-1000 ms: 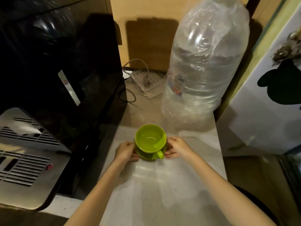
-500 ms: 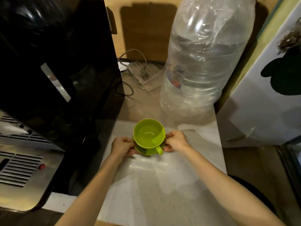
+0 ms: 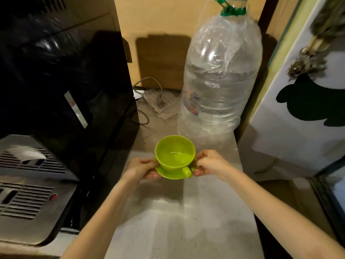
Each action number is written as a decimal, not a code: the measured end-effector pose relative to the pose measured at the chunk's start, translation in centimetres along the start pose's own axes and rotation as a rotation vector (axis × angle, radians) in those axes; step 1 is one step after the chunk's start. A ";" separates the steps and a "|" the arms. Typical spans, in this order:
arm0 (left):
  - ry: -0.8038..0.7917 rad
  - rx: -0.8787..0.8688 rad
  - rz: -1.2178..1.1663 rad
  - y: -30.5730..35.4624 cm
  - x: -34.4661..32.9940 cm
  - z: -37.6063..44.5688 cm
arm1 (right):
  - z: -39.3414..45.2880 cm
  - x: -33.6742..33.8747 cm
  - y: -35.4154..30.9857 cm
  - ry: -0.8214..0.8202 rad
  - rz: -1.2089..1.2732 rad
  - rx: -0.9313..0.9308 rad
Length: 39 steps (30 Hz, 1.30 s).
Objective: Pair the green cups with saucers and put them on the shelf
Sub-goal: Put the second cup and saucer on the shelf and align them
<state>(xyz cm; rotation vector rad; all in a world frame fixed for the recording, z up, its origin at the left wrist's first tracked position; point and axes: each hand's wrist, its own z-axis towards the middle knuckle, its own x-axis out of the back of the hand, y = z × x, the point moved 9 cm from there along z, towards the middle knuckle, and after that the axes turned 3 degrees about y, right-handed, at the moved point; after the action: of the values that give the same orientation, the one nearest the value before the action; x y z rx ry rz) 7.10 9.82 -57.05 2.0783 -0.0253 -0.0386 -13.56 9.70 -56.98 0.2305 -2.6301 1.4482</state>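
Observation:
A green cup [image 3: 174,153] sits upright on a green saucer [image 3: 170,175], its handle pointing toward me. My left hand [image 3: 141,168] pinches the saucer's left rim and my right hand [image 3: 210,162] pinches its right rim. Both hold the pair slightly above the pale shelf surface [image 3: 177,221]. The cup is empty. Most of the saucer is hidden under the cup and my fingers.
A large clear water bottle [image 3: 220,81] wrapped in plastic stands just behind the cup on the right. A black coffee machine [image 3: 61,90] with a metal drip grille [image 3: 28,184] fills the left. A power strip [image 3: 160,102] with cables lies at the back. A white panel [image 3: 298,128] borders the right.
My hands have raised the cup and saucer slightly and kept the same grip. The view has tilted upward, showing the bottle's green cap.

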 end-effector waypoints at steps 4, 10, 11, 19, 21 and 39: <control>-0.039 -0.090 -0.012 4.7 -1.0 -1.8 | -2.4 1.7 -3.6 -0.021 0.092 0.042; -0.071 -0.253 -0.060 12.6 -3.2 -5.2 | -6.0 5.1 -10.8 -0.006 0.109 0.174; -0.070 -0.271 -0.068 13.8 -3.5 -5.8 | -6.8 5.5 -12.1 -0.004 0.105 0.203; -0.067 -0.517 -0.131 26.1 -5.3 -10.6 | -14.1 9.5 -23.6 0.033 0.271 0.468; -0.090 -0.542 -0.174 28.9 -5.6 -11.8 | -15.8 10.1 -26.4 0.038 0.285 0.523; -0.268 -0.720 -0.294 47.7 -6.8 -20.1 | -26.7 15.1 -43.9 0.143 0.429 0.846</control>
<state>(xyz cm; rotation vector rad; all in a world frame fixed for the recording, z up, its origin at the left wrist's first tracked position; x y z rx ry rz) 1.00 4.46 -5.47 1.3312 0.1157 -0.4410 -18.67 8.08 -3.64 -0.3760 -1.8655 2.5310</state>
